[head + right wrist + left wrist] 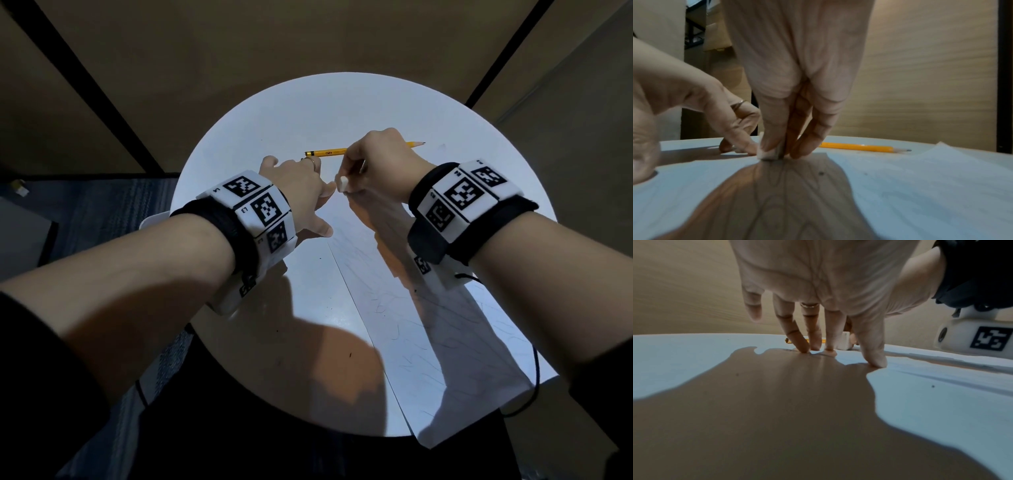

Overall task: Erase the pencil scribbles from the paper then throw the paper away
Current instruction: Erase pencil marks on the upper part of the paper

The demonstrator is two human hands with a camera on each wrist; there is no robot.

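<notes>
Right hand (pixel 380 164) pinches what looks like an eraser (pixel 342 183) on the paper (pixel 428 329).

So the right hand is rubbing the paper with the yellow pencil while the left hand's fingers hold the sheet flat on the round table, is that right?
Not quite. The right hand pinches a white eraser against the paper, as the right wrist view shows. The yellow pencil lies untouched on the table behind. The left hand does press its fingertips down.

The right hand (pixel 380 161) covers the middle of the pencil (pixel 327 152) in the head view. The paper (pixel 455 342) runs past the tabletop (pixel 308 113) edge, its scribbles too faint to trace. Fingers hide most of the eraser (pixel 769 153).
</notes>
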